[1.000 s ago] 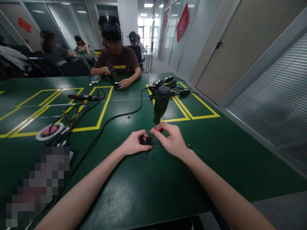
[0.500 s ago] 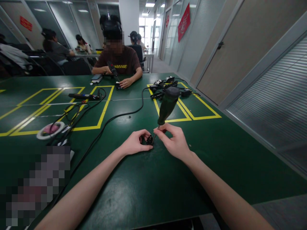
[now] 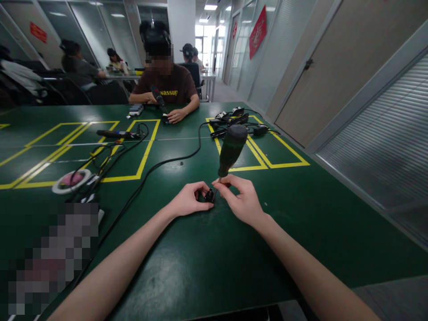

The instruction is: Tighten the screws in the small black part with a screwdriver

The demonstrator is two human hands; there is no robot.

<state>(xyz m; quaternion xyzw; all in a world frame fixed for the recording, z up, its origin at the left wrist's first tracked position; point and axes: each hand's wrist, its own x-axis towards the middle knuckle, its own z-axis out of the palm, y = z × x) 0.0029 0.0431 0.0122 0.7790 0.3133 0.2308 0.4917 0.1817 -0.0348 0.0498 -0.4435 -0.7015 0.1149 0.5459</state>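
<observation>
My left hand [image 3: 192,199] is closed around a small black part [image 3: 209,195], steadying it on the green table [image 3: 214,258]. The part has a short round stub on top; its kind I cannot make out. In my right hand [image 3: 243,198] is a screwdriver [image 3: 233,145] with a thick dark handle, pinched low by the shaft between thumb and fingers. The handle points up and leans slightly right. Its thin shaft runs down beside the right side of the black part; whether the tip touches it I cannot tell.
Black chargers and cables [image 3: 234,120] lie at the back right. To the left are a corded dark tool [image 3: 118,134] and a white tape roll [image 3: 56,187]. One long black cable [image 3: 150,170] crosses the table. Opposite, a person [image 3: 167,84] holds a tool over a small part.
The screwdriver's handle has dropped slightly and tipped a little left. My right hand has shifted very slightly. My left hand and the black part stay nearly in place.
</observation>
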